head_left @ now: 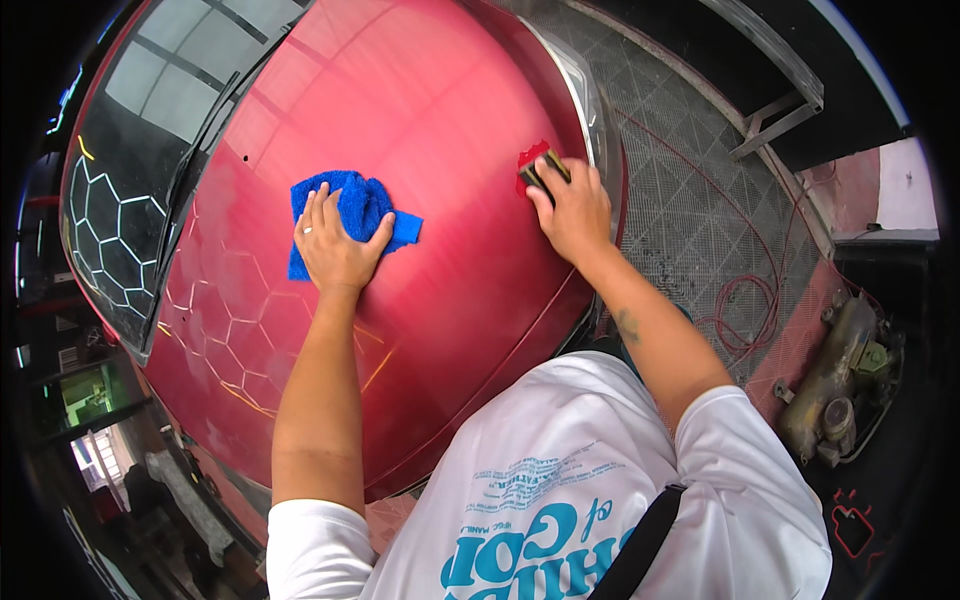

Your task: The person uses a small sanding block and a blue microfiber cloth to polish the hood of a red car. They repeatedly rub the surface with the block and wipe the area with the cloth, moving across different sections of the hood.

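My left hand (338,240) lies flat on a blue microfibre cloth (303,262), fingers stretched out and thumb apart, against the glossy red car hood (440,260). The cloth is bunched beneath the palm, with a flat corner sticking out to the right. Near the hood's front edge, my right hand (578,212) is closed round a small black-and-yellow block (545,172). Bright red shows along the block's far side; I cannot tell whether it is part of the block. Its underside is hidden.
The windshield (120,200) and a wiper (200,150) lie at the left, a headlight (580,90) beyond my right hand. A thin red hose (760,310) coils on the grey tiled floor (670,200). Farther right stand a worn machine (840,380) and a metal frame (780,125).
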{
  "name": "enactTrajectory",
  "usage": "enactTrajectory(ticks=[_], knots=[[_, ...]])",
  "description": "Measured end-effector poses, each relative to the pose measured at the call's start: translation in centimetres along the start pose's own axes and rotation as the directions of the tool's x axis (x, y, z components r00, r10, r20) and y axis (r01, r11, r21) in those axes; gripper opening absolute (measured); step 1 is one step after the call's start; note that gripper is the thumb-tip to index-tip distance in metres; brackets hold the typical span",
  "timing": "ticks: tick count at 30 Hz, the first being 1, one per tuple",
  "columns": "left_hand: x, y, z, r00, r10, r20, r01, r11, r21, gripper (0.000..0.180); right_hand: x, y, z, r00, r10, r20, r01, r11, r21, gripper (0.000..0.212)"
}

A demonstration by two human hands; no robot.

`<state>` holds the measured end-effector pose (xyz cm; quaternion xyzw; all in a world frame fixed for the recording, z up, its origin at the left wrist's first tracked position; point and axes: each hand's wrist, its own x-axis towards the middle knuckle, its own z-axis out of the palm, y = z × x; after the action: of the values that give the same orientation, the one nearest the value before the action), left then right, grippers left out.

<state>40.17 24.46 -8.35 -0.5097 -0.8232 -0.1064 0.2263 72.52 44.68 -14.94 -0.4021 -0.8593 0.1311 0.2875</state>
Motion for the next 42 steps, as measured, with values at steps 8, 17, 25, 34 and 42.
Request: enactTrajectory(ticks=[8, 17, 25, 34, 42], knots=[[0.1, 0.0, 0.0, 1.0, -0.004, 0.001, 0.004, 1.0, 0.0, 0.093, -0.6, 0.4, 0.4, 0.998, -0.042, -0.041, 0.043, 0.999, 0.024, 0.047], [0.0, -0.3, 0.4, 1.0, -0.008, -0.014, 0.008, 1.0, -0.007, 0.096, -0.3, 0.0, -0.1, 0.994, -0.071, -0.087, 0.074, 0.997, 0.025, 0.046], [-0.1, -0.1, 0.4, 1.0, -0.018, -0.009, 0.018, 1.0, -0.01, 0.095, 0.5, -0.5, -1.0, 0.993, -0.084, -0.079, 0.087, 0.996, 0.033, 0.047], [0.0, -0.1, 0.2, 1.0, -0.016, -0.009, 0.016, 1.0, -0.008, 0.096, 0.0, -0.3, 0.0, 0.989, -0.099, -0.112, 0.102, 0.994, 0.026, 0.046], [0.1, 0.1, -0.3, 1.0, -0.015, -0.004, 0.015, 1.0, -0.015, 0.093, -0.2, 0.0, -0.2, 0.994, -0.055, 0.091, 0.059, 0.998, -0.034, 0.048]])
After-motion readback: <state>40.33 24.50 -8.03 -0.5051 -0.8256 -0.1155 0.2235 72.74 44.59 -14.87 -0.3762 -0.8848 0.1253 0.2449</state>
